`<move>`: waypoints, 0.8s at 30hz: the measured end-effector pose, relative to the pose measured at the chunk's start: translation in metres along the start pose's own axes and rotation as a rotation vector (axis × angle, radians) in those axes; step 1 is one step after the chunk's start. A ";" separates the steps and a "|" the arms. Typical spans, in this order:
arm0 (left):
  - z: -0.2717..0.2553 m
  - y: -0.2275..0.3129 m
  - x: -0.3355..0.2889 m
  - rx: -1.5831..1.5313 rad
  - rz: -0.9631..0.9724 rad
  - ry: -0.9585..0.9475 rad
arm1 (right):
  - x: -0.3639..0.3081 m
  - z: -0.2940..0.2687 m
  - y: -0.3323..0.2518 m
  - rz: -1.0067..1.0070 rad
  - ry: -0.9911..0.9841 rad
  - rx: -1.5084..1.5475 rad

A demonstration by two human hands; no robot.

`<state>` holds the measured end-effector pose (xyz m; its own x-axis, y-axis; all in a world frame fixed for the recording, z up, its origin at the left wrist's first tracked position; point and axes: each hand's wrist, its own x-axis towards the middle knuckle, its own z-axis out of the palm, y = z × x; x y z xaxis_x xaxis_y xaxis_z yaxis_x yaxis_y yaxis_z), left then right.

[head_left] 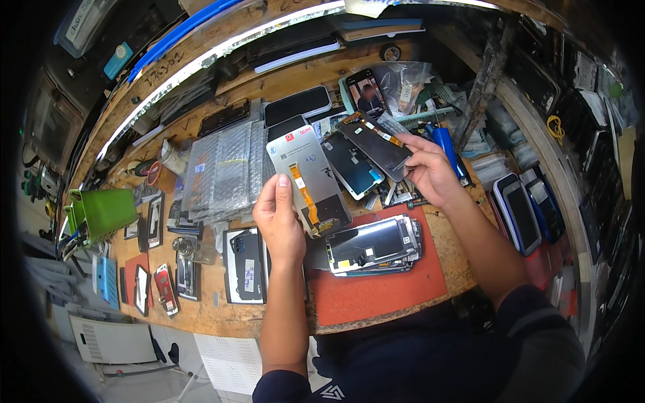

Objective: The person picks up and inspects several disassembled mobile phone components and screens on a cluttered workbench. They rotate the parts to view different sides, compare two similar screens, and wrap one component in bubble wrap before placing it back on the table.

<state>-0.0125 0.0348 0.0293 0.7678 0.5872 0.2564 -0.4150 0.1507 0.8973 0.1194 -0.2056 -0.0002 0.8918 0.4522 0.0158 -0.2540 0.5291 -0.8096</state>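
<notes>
My left hand (281,218) is closed on a phone screen panel (310,178), held up with its silver back showing. An orange flex cable runs down that back, and its lower end is dark. In my right hand (433,168) is a dark phone screen panel (379,148), tilted, with a flex cable along its upper end. Beneath it lies another dark phone screen (353,164) with a pale edge. Below both hands a stack of phone screens and frames (374,245) rests on an orange-red mat (430,282).
Bubble-wrap sleeves (225,168) are piled left of centre. A phone with a lit screen (368,93) stands at the back beside clear plastic bags (406,84). A green bin (101,213), a glass jar (188,248) and a dark phone back (245,265) occupy the left side. A blue cylinder (449,151) stands at right.
</notes>
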 end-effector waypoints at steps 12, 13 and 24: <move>-0.002 0.004 -0.001 0.024 -0.102 -0.015 | -0.001 0.003 0.001 0.048 0.012 -0.036; -0.001 0.004 -0.001 0.019 -0.103 -0.010 | 0.000 0.004 0.001 0.044 0.014 -0.036; -0.005 0.001 0.000 -0.074 -0.153 -0.046 | -0.001 0.004 0.001 0.066 -0.012 -0.098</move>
<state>-0.0156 0.0393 0.0288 0.8455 0.5162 0.1364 -0.3250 0.2949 0.8986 0.1163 -0.2024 0.0015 0.8694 0.4930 -0.0330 -0.2740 0.4254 -0.8625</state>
